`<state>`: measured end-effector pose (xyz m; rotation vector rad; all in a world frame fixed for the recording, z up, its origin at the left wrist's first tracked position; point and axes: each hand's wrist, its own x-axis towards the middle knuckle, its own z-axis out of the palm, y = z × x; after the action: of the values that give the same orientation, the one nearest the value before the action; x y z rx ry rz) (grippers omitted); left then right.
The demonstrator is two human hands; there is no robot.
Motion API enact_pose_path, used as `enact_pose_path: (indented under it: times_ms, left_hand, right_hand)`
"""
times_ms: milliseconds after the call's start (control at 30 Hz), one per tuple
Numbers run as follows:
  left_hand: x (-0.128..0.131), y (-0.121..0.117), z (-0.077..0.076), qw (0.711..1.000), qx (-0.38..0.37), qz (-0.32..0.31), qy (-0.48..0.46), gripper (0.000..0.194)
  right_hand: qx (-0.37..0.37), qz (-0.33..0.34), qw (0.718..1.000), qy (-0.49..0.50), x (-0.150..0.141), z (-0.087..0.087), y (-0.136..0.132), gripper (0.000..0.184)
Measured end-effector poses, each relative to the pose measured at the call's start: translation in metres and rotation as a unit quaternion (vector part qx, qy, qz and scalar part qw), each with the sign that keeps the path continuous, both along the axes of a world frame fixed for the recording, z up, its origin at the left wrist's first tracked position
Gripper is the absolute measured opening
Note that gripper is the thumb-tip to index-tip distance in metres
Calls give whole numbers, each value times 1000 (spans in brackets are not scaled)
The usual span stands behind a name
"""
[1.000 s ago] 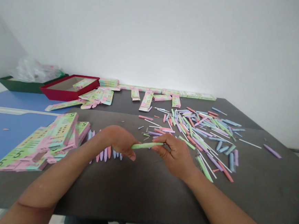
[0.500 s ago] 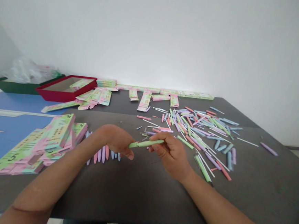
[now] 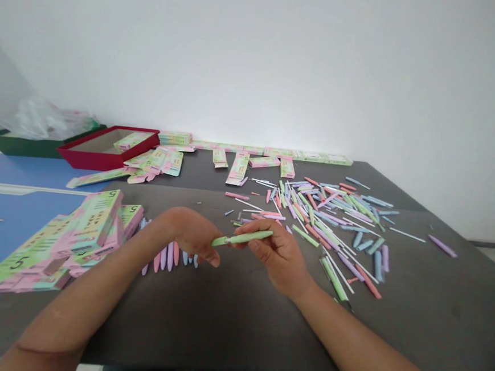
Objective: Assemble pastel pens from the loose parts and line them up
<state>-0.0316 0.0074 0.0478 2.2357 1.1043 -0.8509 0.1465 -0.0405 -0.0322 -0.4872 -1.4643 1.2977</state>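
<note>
My right hand (image 3: 279, 252) pinches a pastel green pen (image 3: 242, 237) near its right end, holding it crosswise above the dark table (image 3: 219, 320). The pen's narrower left end lies just beside the curled fingers of my left hand (image 3: 192, 235). Those fingers point down, so their undersides are hidden. Below my left hand lies a tight row of pastel pink, lilac and blue pens (image 3: 168, 257), partly covered by my wrist. To the right of my right hand, a loose heap of pastel pens and thin white sticks (image 3: 326, 220) spreads over the table.
A stack of flattened pink-and-green printed boxes marked 5 (image 3: 94, 219) lies at the left, partly on a blue surface (image 3: 13, 224). Farther back are a red tray (image 3: 90, 160), a row of printed boxes (image 3: 240, 170), a dark green box (image 3: 6, 145) and a plastic bag (image 3: 42, 121).
The green pen has tilted, its right end rising, and my right hand has shifted slightly left. The whole scene has drifted a little left and down in view.
</note>
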Motion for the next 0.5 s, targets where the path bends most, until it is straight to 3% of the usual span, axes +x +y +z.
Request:
enact_pose_path:
  times_ms: [167,500]
  left_hand:
    - [2,-1,1,1000,-7,23,13,31]
    - [2,0,3,1000,-2,11,15,27]
  right_hand:
    - [-1,-5,1000,14,0,-1,2,15]
    - [76,-93,993,7,6,6,-4,11]
